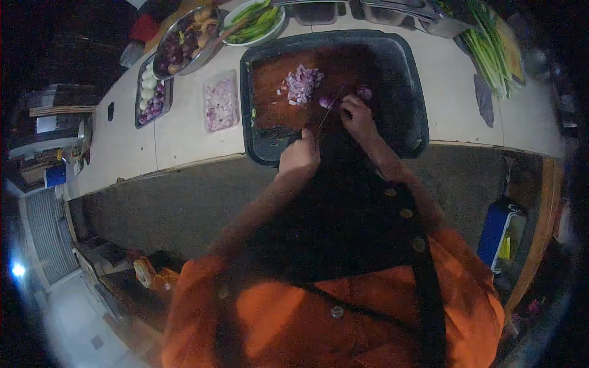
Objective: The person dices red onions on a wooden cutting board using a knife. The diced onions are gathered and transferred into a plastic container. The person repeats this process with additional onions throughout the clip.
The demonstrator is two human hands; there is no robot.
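My left hand (301,154) is closed around the handle of a kitchen knife (327,114), whose thin blade points away from me over the brown cutting board (267,112). Just left of the blade lies a piece of red onion (326,101). To the right of the blade, my right hand (358,117) has its fingers bent down near the board; whether they pinch a piece is too dark to tell. Another red onion piece (364,92) sits beyond those fingers. A heap of chopped red onion (302,84) rests farther left on the board.
A dark tray (416,110) surrounds the board. Leftward stand a clear container of chopped onion (221,103), a tray of peeled onions (153,94) and a metal bowl (188,41). Green peppers (255,23) fill a white bowl. Spring onions (490,55) lie at right, by metal containers (395,14).
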